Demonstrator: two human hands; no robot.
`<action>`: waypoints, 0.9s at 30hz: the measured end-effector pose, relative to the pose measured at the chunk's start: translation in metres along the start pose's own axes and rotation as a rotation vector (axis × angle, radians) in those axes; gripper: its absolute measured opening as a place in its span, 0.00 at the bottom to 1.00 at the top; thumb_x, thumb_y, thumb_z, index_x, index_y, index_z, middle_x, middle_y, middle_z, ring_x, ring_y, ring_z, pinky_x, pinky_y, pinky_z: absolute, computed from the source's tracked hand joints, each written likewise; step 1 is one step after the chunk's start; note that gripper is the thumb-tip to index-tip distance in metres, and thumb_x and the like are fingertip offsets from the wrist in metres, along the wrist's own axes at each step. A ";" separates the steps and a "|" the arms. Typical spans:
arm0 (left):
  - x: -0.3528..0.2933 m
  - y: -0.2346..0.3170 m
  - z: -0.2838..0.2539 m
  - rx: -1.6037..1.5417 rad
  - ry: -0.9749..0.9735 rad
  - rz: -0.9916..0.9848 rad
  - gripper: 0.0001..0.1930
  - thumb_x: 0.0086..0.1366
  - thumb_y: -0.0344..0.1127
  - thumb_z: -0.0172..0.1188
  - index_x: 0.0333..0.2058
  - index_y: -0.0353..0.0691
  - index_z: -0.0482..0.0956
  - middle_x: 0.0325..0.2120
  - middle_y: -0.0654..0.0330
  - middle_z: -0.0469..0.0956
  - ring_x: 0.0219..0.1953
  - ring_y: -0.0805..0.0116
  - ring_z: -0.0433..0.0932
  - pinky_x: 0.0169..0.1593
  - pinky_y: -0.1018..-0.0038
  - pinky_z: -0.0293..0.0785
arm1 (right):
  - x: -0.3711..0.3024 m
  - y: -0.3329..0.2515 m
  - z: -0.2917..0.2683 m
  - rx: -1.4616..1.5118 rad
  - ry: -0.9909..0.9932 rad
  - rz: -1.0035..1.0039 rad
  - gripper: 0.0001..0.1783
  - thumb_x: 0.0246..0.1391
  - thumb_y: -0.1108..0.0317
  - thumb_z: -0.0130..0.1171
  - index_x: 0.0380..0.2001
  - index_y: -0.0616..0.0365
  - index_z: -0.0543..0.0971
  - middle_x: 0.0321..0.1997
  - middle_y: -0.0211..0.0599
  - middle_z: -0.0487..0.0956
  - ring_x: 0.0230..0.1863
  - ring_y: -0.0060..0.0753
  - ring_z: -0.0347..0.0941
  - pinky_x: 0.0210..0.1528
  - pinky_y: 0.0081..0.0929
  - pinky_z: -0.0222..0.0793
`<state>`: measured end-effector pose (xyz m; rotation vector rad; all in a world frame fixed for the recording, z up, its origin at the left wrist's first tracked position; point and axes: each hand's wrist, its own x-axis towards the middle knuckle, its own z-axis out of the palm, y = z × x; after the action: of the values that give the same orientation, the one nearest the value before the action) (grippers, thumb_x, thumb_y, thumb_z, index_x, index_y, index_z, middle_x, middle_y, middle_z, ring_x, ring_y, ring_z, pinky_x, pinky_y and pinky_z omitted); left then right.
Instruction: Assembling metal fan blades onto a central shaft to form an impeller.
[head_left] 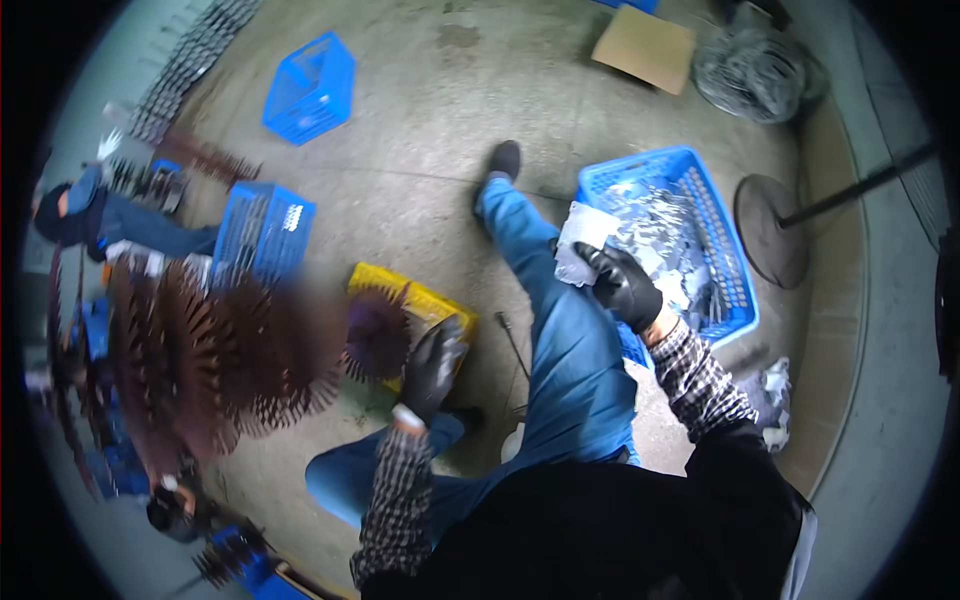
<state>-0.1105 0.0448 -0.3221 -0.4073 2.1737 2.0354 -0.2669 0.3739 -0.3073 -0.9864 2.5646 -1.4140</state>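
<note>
My right hand [622, 287], in a black glove, pinches a thin whitish sheet [584, 240] at the left edge of a blue crate [740, 265]. Whether the sheet is paper or plastic I cannot tell. Many small silvery pieces [655, 215] and pale scraps fill that crate. Over the near side of a yellow crate [440, 300] is my left hand [432, 368], also gloved in black, its fingers drawn together; what they hold, if anything, cannot be made out. Just left of it is the round end of a reddish-brown rack [378, 333] with many spiky prongs, partly blurred.
Blue crates [311, 88] [262, 235] stand on the floor to the left. Two other people [150, 222] [178, 508] are at the far left. On the right are a round-based stand [768, 232], a wire bundle [752, 75] and a flat cardboard piece [645, 48].
</note>
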 end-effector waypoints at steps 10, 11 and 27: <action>-0.008 -0.019 0.001 0.136 0.098 0.038 0.13 0.73 0.36 0.51 0.46 0.33 0.78 0.37 0.59 0.81 0.35 0.70 0.76 0.42 0.75 0.72 | 0.019 -0.015 0.149 0.946 -0.410 -0.049 0.23 0.55 0.75 0.60 0.56 0.61 0.78 0.49 0.42 0.84 0.41 0.30 0.80 0.48 0.23 0.74; -0.009 -0.023 -0.002 0.139 0.094 0.026 0.13 0.73 0.36 0.51 0.46 0.33 0.78 0.37 0.59 0.81 0.35 0.70 0.76 0.42 0.75 0.72 | 0.022 -0.017 0.153 0.955 -0.407 -0.039 0.23 0.55 0.75 0.60 0.56 0.61 0.78 0.49 0.42 0.84 0.41 0.30 0.80 0.48 0.23 0.74; 0.039 -0.134 -0.114 1.044 0.380 0.043 0.22 0.72 0.34 0.50 0.60 0.30 0.70 0.56 0.48 0.75 0.57 0.52 0.75 0.62 0.63 0.68 | 0.139 0.069 0.323 0.132 -0.461 0.234 0.20 0.58 0.52 0.56 0.39 0.58 0.83 0.36 0.49 0.84 0.34 0.60 0.78 0.39 0.44 0.71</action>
<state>-0.0998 -0.0792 -0.4522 -0.5982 3.0621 0.6157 -0.3046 0.0838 -0.5137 -0.8401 2.1410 -1.1205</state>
